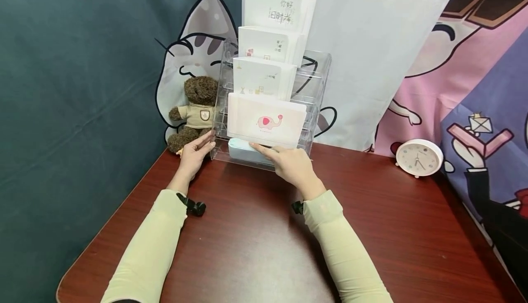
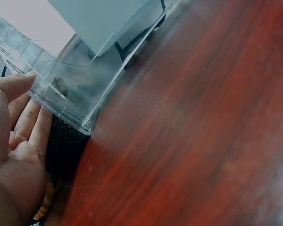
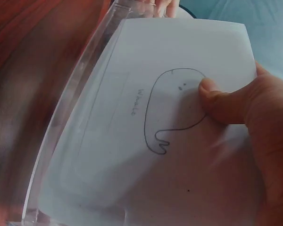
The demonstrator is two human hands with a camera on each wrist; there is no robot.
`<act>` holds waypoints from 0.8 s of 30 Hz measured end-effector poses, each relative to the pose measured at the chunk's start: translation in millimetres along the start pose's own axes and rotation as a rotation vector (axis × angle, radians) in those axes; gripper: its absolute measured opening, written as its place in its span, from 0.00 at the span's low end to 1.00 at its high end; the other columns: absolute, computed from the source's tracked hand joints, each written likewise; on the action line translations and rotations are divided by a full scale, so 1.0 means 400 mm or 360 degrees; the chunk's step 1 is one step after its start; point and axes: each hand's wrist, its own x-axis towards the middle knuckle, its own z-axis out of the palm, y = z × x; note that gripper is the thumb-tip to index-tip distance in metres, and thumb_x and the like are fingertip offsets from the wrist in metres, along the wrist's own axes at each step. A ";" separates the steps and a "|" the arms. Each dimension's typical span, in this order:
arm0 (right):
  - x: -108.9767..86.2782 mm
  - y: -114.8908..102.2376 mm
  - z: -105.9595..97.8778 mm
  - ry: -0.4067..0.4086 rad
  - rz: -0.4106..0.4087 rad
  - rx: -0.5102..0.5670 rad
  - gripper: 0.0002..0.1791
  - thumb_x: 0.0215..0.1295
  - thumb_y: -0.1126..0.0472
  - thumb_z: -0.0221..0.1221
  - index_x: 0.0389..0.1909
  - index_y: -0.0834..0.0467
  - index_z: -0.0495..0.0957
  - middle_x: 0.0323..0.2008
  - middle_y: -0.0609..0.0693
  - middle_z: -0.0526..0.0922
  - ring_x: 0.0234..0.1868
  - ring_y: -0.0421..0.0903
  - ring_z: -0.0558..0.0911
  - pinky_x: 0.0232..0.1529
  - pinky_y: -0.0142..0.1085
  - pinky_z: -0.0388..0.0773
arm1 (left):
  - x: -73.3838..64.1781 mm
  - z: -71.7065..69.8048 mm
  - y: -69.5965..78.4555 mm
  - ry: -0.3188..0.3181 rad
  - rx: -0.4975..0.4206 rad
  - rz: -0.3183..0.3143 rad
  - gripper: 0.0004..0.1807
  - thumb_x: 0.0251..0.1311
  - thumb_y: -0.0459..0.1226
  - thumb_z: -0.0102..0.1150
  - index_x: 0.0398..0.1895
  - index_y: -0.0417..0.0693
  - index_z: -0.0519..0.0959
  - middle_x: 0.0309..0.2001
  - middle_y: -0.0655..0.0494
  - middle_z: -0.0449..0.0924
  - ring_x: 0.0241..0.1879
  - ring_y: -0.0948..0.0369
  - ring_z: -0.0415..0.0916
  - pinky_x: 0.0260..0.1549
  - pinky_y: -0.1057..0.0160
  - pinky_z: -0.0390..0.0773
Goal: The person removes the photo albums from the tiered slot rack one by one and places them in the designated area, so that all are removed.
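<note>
A clear plastic display rack (image 1: 323, 80) stands at the back of the table with booklets in its tiers. My left hand (image 1: 193, 156) is at the rack's lower left side, its thumb (image 2: 23, 84) on one face of the side panel and its fingers on the other. My right hand (image 1: 293, 162) pinches a light blue booklet (image 1: 247, 151) in the lowest tier. In the right wrist view the thumb (image 3: 217, 101) presses the cover, which bears a line-drawn whale and the word "Whale"; the other fingers are hidden behind it.
Above the blue booklet stand a booklet with a pink elephant (image 1: 264, 115) and several white booklets (image 1: 255, 76). A brown teddy bear (image 1: 200, 110) sits left of the rack. A white alarm clock (image 1: 419, 157) stands at the right. Printed curtains hang behind the table (image 1: 247, 239).
</note>
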 end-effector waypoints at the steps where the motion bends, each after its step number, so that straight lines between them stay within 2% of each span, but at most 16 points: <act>1: -0.001 0.003 -0.001 0.0023 -0.0001 0.0008 0.42 0.67 0.69 0.56 0.74 0.28 0.63 0.23 0.40 0.77 0.16 0.43 0.57 0.12 0.35 0.60 | 0.000 0.000 0.002 0.0001 0.0006 -0.0012 0.27 0.67 0.34 0.64 0.69 0.45 0.74 0.66 0.47 0.74 0.68 0.55 0.69 0.58 0.70 0.75; 5: 0.000 0.012 -0.008 0.0130 -0.0009 0.0041 0.36 0.69 0.62 0.61 0.73 0.32 0.66 0.25 0.41 0.80 0.16 0.42 0.56 0.13 0.35 0.60 | 0.000 0.002 0.005 -0.0001 0.0008 -0.0030 0.27 0.67 0.33 0.64 0.70 0.47 0.74 0.67 0.48 0.74 0.69 0.55 0.68 0.59 0.69 0.75; 13: 0.008 0.012 -0.035 0.0314 -0.0013 0.0089 0.34 0.69 0.60 0.63 0.73 0.35 0.68 0.30 0.41 0.84 0.13 0.41 0.53 0.12 0.33 0.56 | -0.001 0.004 -0.001 -0.0005 -0.0077 -0.0016 0.27 0.67 0.32 0.64 0.70 0.45 0.73 0.67 0.47 0.73 0.68 0.57 0.70 0.58 0.71 0.75; 20: 0.012 0.013 -0.057 0.0338 0.0026 0.0120 0.32 0.70 0.58 0.62 0.73 0.36 0.68 0.31 0.41 0.84 0.13 0.41 0.58 0.12 0.33 0.58 | 0.004 0.006 -0.004 -0.0010 -0.0093 -0.0027 0.28 0.67 0.31 0.64 0.70 0.45 0.73 0.67 0.47 0.74 0.67 0.57 0.70 0.56 0.72 0.76; 24: 0.018 0.014 -0.082 0.0423 0.0081 0.0213 0.31 0.69 0.58 0.64 0.71 0.36 0.71 0.30 0.41 0.85 0.13 0.41 0.64 0.12 0.34 0.62 | 0.001 0.004 -0.005 0.0006 -0.0073 -0.0042 0.27 0.67 0.32 0.63 0.70 0.46 0.73 0.66 0.50 0.74 0.67 0.59 0.71 0.57 0.72 0.75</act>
